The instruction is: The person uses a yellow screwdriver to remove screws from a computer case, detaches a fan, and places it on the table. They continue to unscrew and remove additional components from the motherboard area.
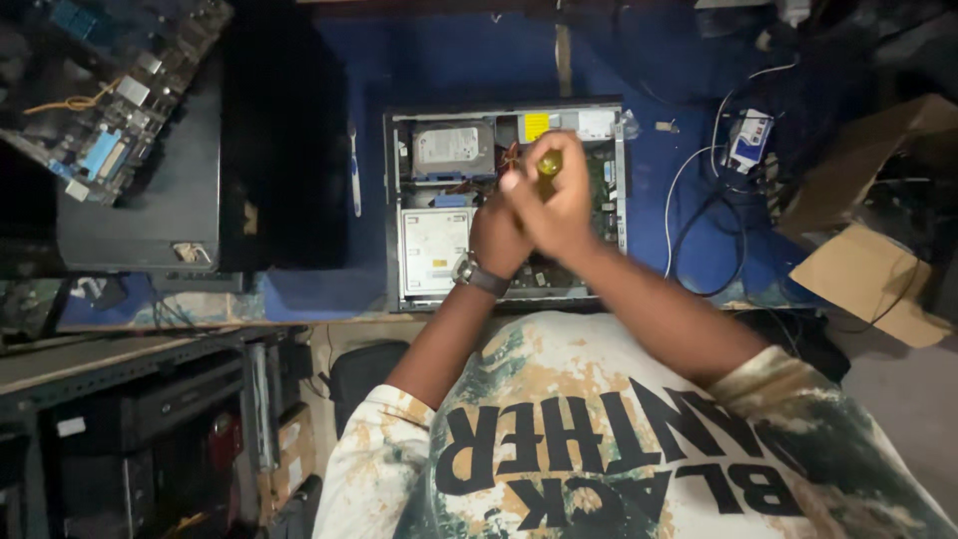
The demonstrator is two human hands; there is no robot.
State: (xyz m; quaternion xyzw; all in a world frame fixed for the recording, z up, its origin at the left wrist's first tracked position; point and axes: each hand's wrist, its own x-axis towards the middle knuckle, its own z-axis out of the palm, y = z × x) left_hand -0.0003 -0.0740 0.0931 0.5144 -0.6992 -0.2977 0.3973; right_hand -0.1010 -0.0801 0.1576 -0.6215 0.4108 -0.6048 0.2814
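Observation:
An open desktop computer case (409,289) lies flat on a blue table top (449,60), with a silver hard drive (454,150) and a white drive box (434,250) showing inside. My right hand (559,205) is closed around a screwdriver with a yellow-green handle (549,163), held upright over the middle of the case. My left hand (496,235), with a watch on the wrist, sits just under and against the right hand, over the case interior. What the left hand's fingers touch is hidden.
A bare motherboard (110,100) rests on a black case panel (150,200) at the left. Black and white cables (709,220) lie right of the case, with cardboard boxes (868,269) beyond. A white pen-like stick (354,175) lies left of the case. Shelves with gear stand lower left.

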